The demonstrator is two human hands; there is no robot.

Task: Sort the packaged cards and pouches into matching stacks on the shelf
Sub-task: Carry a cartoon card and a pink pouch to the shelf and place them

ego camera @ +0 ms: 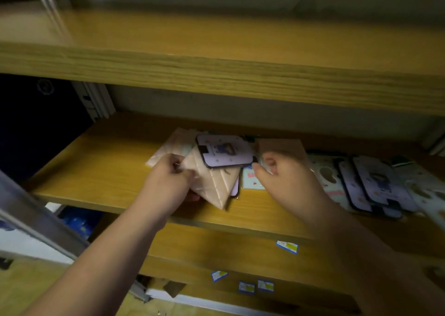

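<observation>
My left hand (168, 183) grips a beige quilted pouch (213, 183) above the middle wooden shelf (96, 171). A lavender packaged card with a black border (225, 150) lies tilted across the top of the pouch, and another lavender edge shows behind the pouch. My right hand (281, 173) is just right of that card, thumb and fingers pinched at a clear wrapper near the card's right corner. More pale pouches (171, 144) lie flat behind my left hand. A row of lavender and white printed cards (375, 183) is spread on the shelf at the right.
A thick upper shelf board (216, 75) overhangs the working shelf. A tan flat packet (279, 147) lies behind my right hand. A lower shelf (240, 255) carries small blue-and-white labels (287, 246). A metal upright (96, 99) stands at the back left, and a grey rail (36, 224) slants at the lower left.
</observation>
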